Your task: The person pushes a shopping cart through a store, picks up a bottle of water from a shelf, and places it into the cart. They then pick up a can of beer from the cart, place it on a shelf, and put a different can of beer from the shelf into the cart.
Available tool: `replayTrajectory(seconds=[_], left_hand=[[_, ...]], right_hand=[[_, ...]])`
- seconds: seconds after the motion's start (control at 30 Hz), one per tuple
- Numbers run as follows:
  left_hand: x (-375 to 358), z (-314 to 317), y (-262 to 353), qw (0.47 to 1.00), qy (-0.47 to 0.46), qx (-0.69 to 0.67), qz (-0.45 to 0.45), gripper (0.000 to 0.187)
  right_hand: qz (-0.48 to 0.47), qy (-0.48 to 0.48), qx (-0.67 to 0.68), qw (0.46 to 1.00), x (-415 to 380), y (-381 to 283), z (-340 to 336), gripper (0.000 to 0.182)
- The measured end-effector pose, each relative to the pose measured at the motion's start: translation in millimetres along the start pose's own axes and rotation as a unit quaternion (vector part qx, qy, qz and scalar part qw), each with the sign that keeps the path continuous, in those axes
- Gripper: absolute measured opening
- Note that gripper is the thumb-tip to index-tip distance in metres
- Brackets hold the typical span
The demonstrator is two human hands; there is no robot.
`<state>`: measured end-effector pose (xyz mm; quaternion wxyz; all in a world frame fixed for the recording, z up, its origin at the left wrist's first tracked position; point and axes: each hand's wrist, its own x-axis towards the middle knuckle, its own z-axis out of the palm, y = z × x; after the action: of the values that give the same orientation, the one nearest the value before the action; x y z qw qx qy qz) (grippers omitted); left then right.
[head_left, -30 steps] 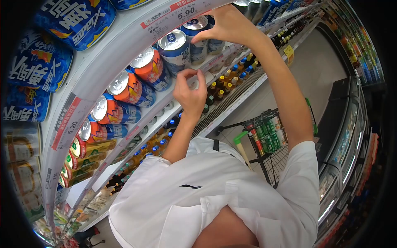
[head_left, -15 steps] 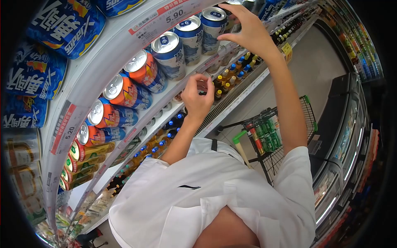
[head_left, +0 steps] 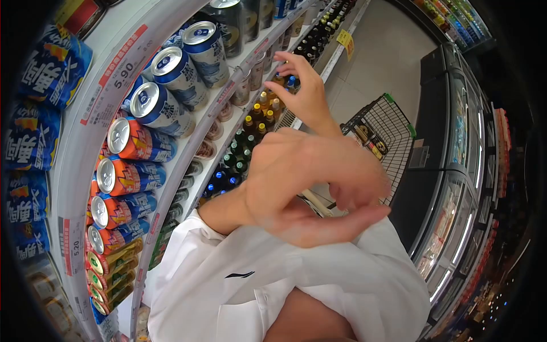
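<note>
My left hand (head_left: 307,182) is raised close to the camera, large and slightly blurred. Its fingers curl while the thumb stretches away to the right, and nothing shows between them. Beyond it, my right hand (head_left: 305,88) hovers at the shelf's front edge, thumb and fingers apart, with nothing in it. Its forearm is mostly hidden behind my left hand. White-and-blue cans (head_left: 181,77) stand on the shelf to the left of my right hand. Below that hand are bottles with yellow caps (head_left: 263,117) on a lower shelf.
Orange-and-blue cans (head_left: 139,139) and gold cans (head_left: 117,265) line the same shelf. Blue multipacks (head_left: 51,68) sit on the shelf above, behind price strips (head_left: 117,74). A wire shopping cart (head_left: 393,122) holds dark packages. Glass-fronted cabinets (head_left: 450,228) run along the right.
My left hand has come up toward the camera and to the right. My right hand has drawn back from the cans, down and left. The view has shifted along the shelf.
</note>
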<state>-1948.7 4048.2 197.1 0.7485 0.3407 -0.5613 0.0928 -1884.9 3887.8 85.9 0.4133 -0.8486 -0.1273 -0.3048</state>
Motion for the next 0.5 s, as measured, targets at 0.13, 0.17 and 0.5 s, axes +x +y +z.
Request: replayTrajectory(seconds=[0.13, 0.17, 0.5], left_hand=[[59.0, 40.0, 65.5, 0.926, 0.031, -0.049, -0.373, 0.017], [62.4, 43.9, 60.3, 0.927, 0.007, -0.056, -0.37, 0.016], [78.5, 130.8, 17.8, 0.892, -0.25, -0.15, -0.345, 0.009]], right_hand=[[0.23, 0.053, -0.06, 0.97, -160.0, 34.6, -59.9, 0.042], [0.293, 0.071, -0.098, 0.948, -212.8, 48.2, -76.5, 0.04], [0.557, 0.234, -0.598, 0.526, -575.5, -26.6, -260.4, 0.052]])
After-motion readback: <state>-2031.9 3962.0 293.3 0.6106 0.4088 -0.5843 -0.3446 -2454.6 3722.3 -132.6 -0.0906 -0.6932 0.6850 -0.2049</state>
